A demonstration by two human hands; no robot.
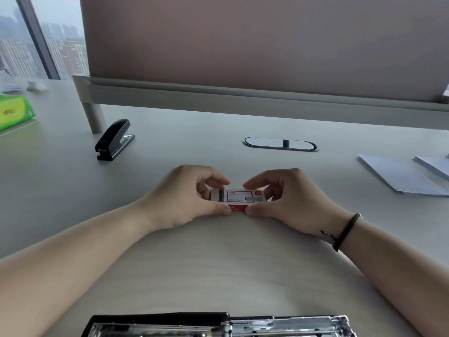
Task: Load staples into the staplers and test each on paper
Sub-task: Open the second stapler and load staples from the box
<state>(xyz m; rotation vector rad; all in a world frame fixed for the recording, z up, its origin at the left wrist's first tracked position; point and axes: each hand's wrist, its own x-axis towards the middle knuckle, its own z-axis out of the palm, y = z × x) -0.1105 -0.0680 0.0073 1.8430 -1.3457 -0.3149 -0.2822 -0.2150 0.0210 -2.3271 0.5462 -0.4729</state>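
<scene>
I am sitting at a pale grey desk beside a window, with a beige partition screen standing along its far edge. Nearest to me, at the desk's front edge, a large stapler is lying flipped open, its metal staple channel facing up. Beyond it my forearms are resting on the desk and meeting in the middle. My left hand is pinching the left end of a small red and white staple box, thumb on the near edge and fingers curled over the top, where the grey inner tray is showing, slid partway out. My right hand is gripping the right end of the same box, thumb pressing on the near edge and fingers arched over the far side; a dark cord bracelet is circling that wrist. The box is sitting low, at or just above the desk surface; I cannot tell which. Farther off to the right, stacks of white paper are lying flat. Farther left, a smaller black stapler is standing closed near the partition's leg. An oval cable grommet is sitting in the desk behind my hands, and a green tissue pack is lying at the far left.
</scene>
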